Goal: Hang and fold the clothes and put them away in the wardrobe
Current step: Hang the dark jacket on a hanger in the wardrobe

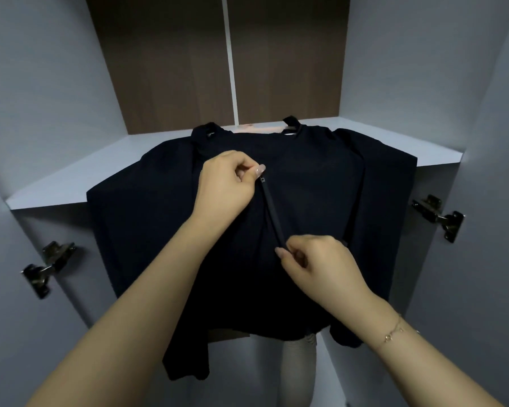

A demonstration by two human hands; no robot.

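Note:
A black zip-up garment (321, 183) lies spread on the white wardrobe shelf (71, 183), its lower half hanging over the front edge. A closed zipper (272, 212) runs down its middle. My left hand (227, 183) pinches the zipper pull at the upper end of the zipper. My right hand (321, 262) pinches the fabric at the zipper's lower end. A pale hanger (253, 129) peeks out at the collar behind the garment.
The wardrobe has a brown back panel (171, 63) with a white divider strip (229, 60). White side walls carry metal door hinges at left (49, 264) and right (438, 215). Something light grey (299, 368) hangs below the shelf.

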